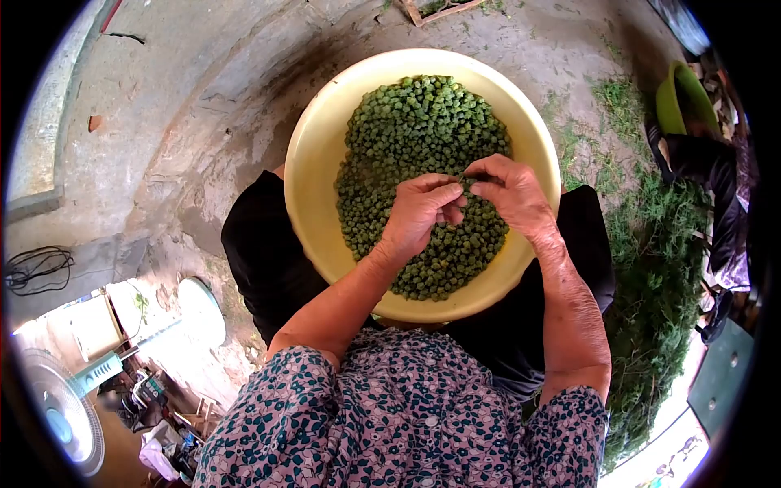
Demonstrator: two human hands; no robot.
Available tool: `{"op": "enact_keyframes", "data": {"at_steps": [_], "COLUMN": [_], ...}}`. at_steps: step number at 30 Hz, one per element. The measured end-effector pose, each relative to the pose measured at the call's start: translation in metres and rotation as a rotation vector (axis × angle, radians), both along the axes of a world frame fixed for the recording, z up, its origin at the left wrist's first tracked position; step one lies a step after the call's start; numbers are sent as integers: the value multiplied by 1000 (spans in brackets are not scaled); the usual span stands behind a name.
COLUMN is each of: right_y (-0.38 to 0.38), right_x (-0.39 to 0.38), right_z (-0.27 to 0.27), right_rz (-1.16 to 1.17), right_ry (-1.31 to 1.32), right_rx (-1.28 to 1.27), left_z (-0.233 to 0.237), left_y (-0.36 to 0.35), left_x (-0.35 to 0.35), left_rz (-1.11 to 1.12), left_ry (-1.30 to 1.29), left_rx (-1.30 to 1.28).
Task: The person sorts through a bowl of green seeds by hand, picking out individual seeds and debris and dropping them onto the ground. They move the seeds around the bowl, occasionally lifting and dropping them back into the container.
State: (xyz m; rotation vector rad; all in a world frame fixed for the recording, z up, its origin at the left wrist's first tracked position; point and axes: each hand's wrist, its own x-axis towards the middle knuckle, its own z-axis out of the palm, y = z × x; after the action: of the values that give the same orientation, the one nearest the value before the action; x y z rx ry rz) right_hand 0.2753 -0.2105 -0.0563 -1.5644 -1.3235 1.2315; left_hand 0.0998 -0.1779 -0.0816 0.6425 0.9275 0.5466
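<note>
A wide yellow basin (313, 171) rests on my lap and is filled with small green seed pods (415, 122). Both hands meet over the pile near its middle. My left hand (419, 213) has its fingers curled, with thumb and forefinger pinched on a small green pod (466, 182). My right hand (511, 193) pinches the same pod from the other side, fingertips touching the left ones. The pod is mostly hidden between the fingers.
Bare concrete ground lies ahead and to the left. A heap of green plant stems (651, 268) spreads on the right, with a green bowl (679, 98) and another seated person (716, 187) beyond it. A standing fan (61, 407) and black cables (37, 268) are at lower left.
</note>
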Motion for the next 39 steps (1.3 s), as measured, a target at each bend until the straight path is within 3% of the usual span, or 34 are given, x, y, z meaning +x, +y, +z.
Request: {"op": "enact_keyframes", "data": {"at_steps": [11, 17, 19, 20, 25, 27, 28, 30, 33, 35, 39], "right_y": [-1, -5, -4, -4, -5, -2, -3, -3, -5, -7, -12], "right_x": [-2, -4, -4, -3, -6, -8, -9, -11, -10, -11, -14], "right_z": [-6, -12, -14, -15, -13, -5, -5, -4, -12, -17, -15], "right_rz": [20, 98, 130, 157, 135, 16, 16, 19, 35, 4, -43], "right_ry": [-46, -177, -228, -243, -123, 140, 139, 398, 253, 321, 83], "right_rx": [19, 151, 203, 174, 155, -34, -34, -110, -12, 31, 164], "left_z": [7, 9, 3, 1, 0, 0, -1, -2, 0, -1, -2], "left_y": [-1, 0, 2, 2, 0, -1, -1, 0, -1, -3, -6], "left_x": [6, 0, -7, -8, -12, -12, -12, -12, -12, -10, -7], "left_rz": [-7, -235, -181, -153, -118, -121, -121, -128, -135, -122, -62], "left_ry": [78, 349, 63, 39, 55, 50, 49, 3, -41, -74, -210], "left_rx": [195, 472, 111, 68, 102, 90, 90, 42, -23, -50, -188]}}
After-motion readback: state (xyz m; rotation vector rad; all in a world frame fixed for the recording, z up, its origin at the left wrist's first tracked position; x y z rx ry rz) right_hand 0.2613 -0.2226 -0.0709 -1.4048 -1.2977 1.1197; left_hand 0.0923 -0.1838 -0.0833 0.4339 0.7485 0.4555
